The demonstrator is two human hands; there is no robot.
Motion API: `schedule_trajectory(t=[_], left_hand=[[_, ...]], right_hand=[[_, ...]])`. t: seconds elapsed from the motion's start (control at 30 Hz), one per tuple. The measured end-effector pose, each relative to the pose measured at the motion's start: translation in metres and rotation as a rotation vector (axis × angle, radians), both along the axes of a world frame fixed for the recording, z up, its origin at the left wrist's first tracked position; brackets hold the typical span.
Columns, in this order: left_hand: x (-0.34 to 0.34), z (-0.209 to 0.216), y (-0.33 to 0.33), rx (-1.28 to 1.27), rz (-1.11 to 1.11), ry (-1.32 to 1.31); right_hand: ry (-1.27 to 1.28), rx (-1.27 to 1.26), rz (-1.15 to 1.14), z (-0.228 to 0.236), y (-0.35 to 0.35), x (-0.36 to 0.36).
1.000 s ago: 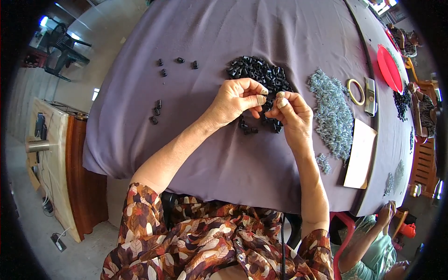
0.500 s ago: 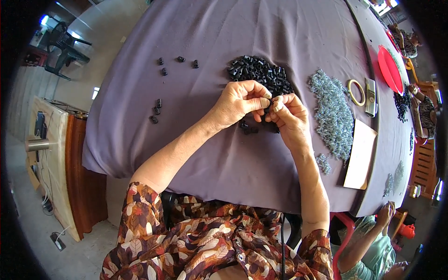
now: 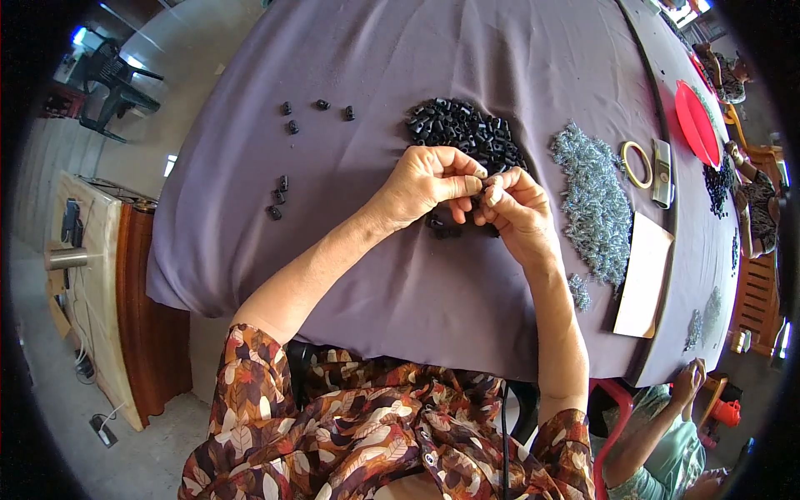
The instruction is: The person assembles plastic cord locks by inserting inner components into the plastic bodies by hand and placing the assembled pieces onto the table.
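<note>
My left hand point(image 3: 435, 185) and my right hand point(image 3: 517, 204) meet in front of a pile of small black cylindrical parts point(image 3: 463, 132). Both are pinched closed, fingertips nearly touching. Between them a small dark piece shows only in part, so which hand grips it is unclear. Just below the fingers lie a few more black parts point(image 3: 442, 227). Several single black parts point(image 3: 279, 197) are spread out to the left on the purple-grey cloth point(image 3: 367, 300). To the right of my right hand is a heap of small silvery metal pieces, perhaps screws point(image 3: 596, 208).
Right of the metal heap are a tape roll point(image 3: 637, 165), a flat metallic object point(image 3: 662, 173) and a light card point(image 3: 643, 275). A red bowl point(image 3: 697, 125) stands farther right. Other people sit along that side, one in green point(image 3: 658, 450). A wooden cabinet point(image 3: 154, 317) is at left.
My hands stay in nearly the same place, with only slight finger movement. At the far right edge, another person's arm has shifted a little.
</note>
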State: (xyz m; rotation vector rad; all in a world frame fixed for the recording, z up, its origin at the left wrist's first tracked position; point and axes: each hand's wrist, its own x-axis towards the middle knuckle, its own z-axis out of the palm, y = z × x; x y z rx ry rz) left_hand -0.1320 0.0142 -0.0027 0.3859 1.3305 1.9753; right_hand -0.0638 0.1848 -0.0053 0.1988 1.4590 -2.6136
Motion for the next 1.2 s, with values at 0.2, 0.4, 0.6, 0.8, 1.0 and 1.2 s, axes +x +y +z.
schedule_trajectory(t=[0.2,0.4,0.6,0.8,1.0,1.2], left_hand=[[0.000,-0.001,0.000,0.010,-0.022,0.022],[0.002,0.002,0.000,0.015,-0.030,0.059],[0.006,0.004,0.001,-0.037,0.005,0.111],[0.007,0.003,0.000,-0.049,-0.015,0.106],[0.011,0.005,0.002,-0.078,0.015,0.156],[0.014,0.005,0.002,-0.079,0.024,0.250]], right_hand=[[-0.022,-0.036,0.063,0.000,0.003,0.000],[-0.078,0.003,0.083,0.006,0.006,0.000],[-0.106,0.097,0.109,0.009,0.007,0.001],[-0.047,0.154,0.085,0.011,0.004,0.002],[0.059,0.224,0.080,0.006,0.005,0.000],[0.060,0.188,0.097,0.004,0.005,0.000]])
